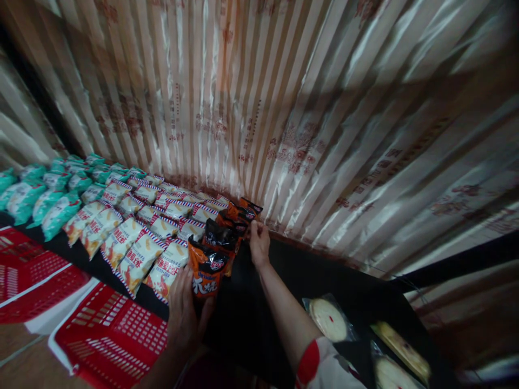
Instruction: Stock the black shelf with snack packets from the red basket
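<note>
Both bare hands are at the orange-and-black packets, which stand in a short front-to-back row at the right end of a snack display on a black table point(304, 273). Left hand point(184, 308) is at the front orange packet point(206, 267): fingers along its lower left side, thumb set apart near the bottom edge, hand part-way spread, not closed round it. Right hand point(259, 243) reaches to the far end of the row, fingers curled narrow at the edge of the rear orange packet point(249, 208); cannot tell if it is pinched or only touched. Right forearm crosses the table, short sleeve point(310, 362) with red trim.

White packets point(132, 256) with red-and-blue striped edges fill several rows just left of the orange ones; the left fingers are close to the nearest one. Teal packets point(60, 216) sit further left, past the white ones. Right part of table: round wrapped item point(330, 320), a long yellowish packet point(401, 351), and a second round item point(391, 373) partly cut off by the frame. Red basket point(113, 335) is below the table's front edge, another red basket point(32, 275) to its left. Pleated sheeting point(227, 108) with reddish prints hangs behind the table. Print on the packets is mostly too blurred to read.
</note>
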`<move>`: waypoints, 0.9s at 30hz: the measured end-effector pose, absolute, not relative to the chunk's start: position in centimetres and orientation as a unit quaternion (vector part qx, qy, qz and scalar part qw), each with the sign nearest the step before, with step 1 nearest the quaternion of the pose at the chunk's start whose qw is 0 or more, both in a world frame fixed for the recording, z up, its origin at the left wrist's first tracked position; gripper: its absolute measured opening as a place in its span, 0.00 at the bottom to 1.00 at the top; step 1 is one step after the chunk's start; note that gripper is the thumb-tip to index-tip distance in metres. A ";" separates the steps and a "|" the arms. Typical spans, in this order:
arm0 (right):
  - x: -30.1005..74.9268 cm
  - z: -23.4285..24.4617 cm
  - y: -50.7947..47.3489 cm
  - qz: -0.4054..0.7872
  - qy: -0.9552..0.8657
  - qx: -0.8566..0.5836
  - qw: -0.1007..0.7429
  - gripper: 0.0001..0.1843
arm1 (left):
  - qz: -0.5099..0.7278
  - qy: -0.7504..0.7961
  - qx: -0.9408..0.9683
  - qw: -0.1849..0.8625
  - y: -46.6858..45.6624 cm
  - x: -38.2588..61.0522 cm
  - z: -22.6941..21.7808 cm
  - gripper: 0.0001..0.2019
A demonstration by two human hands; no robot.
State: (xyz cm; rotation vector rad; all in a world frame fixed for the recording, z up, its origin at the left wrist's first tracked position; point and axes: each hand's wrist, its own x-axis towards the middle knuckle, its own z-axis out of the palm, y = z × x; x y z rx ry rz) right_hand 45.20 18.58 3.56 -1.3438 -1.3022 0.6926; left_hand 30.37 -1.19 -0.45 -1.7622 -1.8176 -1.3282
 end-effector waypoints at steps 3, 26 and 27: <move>45.4 4.1 16.5 0.300 -0.570 -0.542 0.540 0.22 | -0.457 -0.631 -0.611 0.140 -1.2 30.4 -0.2 0.34; 42.7 3.4 15.5 0.321 -0.563 -0.538 0.540 0.16 | -0.464 -0.626 -0.611 0.138 -1.1 30.3 -0.2 0.33; 42.7 3.5 15.6 0.324 -0.567 -0.532 0.540 0.16 | -0.466 -0.623 -0.612 0.141 -1.1 30.3 -0.1 0.33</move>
